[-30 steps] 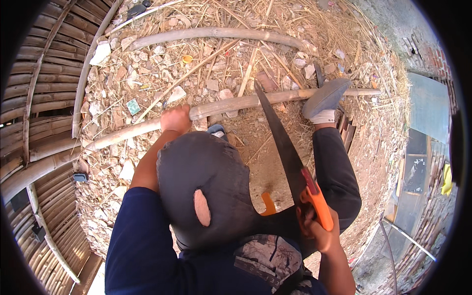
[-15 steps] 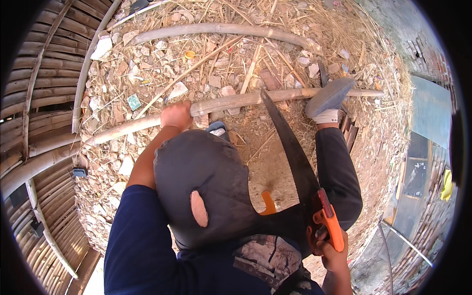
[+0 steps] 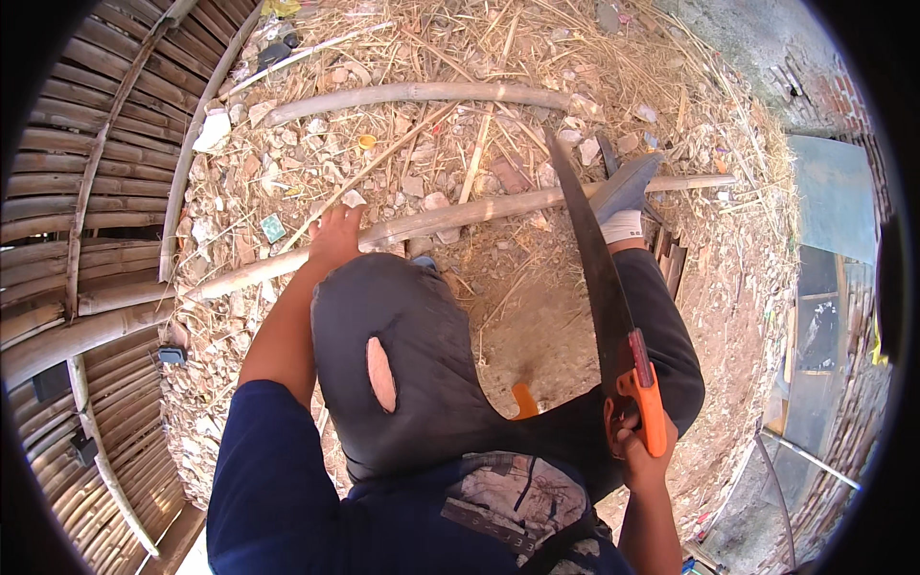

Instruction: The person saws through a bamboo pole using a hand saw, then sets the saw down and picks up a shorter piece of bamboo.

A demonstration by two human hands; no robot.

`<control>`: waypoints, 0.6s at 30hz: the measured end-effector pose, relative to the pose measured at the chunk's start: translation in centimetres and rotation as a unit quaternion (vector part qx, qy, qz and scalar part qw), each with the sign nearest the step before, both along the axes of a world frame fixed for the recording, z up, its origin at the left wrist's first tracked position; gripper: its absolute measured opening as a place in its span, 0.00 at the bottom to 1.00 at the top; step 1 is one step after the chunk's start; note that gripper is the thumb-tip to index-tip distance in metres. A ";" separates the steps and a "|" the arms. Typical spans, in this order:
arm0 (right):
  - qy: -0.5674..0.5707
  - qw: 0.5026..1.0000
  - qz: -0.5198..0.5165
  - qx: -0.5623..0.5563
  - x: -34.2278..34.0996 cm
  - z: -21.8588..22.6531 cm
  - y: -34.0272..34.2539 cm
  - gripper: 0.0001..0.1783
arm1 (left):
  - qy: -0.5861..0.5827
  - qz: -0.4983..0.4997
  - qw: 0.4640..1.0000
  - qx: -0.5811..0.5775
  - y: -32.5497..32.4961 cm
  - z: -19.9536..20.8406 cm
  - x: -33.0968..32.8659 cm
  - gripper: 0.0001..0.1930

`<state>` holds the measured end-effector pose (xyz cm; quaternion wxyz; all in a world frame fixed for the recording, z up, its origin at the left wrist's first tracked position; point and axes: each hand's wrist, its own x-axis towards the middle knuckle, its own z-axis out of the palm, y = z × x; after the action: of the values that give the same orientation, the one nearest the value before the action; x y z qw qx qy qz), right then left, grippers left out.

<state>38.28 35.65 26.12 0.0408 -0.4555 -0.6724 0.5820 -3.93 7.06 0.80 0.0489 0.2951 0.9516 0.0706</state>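
A long bamboo pole (image 3: 460,217) lies across the ground in front of me. My left hand (image 3: 335,235) rests on its left part, with the fingers stretched out over the top rather than wrapped around. In my right hand (image 3: 647,450) is a handsaw (image 3: 596,259), gripped by its orange handle. The dark toothed blade points away from me and passes over the pole; whether it touches the bamboo I cannot tell. Just right of the blade, my foot in a grey sandal (image 3: 625,184) is at the pole. My bent left knee, in torn dark trousers (image 3: 412,383), is close to my left hand.
Beyond lies a second bamboo pole (image 3: 422,93) among straw and broken stones. A slatted bamboo wall (image 3: 57,182) rises at the left, a brick wall (image 3: 815,86) at the right. Between my legs is a curved orange piece (image 3: 524,401).
My left hand has loosened from its grip round the pole, and its fingers are now extended. The saw has swung more upright, its tip shifting right and farther away. The view has shifted slightly.
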 end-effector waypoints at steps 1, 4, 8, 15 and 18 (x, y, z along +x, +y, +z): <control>0.023 0.999 -0.024 -0.007 -0.2 -0.5 0.3 0.08 | 0.026 0.010 0.998 0.061 -0.7 1.6 0.0 0.27; 0.125 0.988 0.004 0.086 -1.3 -3.2 2.0 0.08 | -0.106 0.072 0.949 0.288 -1.5 10.9 0.4 0.22; 0.178 0.948 0.063 0.255 -4.1 -7.5 4.8 0.06 | -0.266 -0.169 0.845 0.433 -0.8 27.2 10.8 0.10; 0.208 0.964 0.005 0.167 -3.9 -10.4 4.5 0.04 | -0.536 -0.546 0.535 0.357 4.9 33.7 26.3 0.13; 0.218 0.963 -0.023 0.160 -2.6 -10.9 4.7 0.05 | -0.552 -0.588 0.488 0.334 6.4 33.6 29.4 0.16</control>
<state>35.65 40.32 15.26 0.2721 -0.3210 -0.7206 0.5511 25.50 13.46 34.43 0.4923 0.6808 0.2402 0.4863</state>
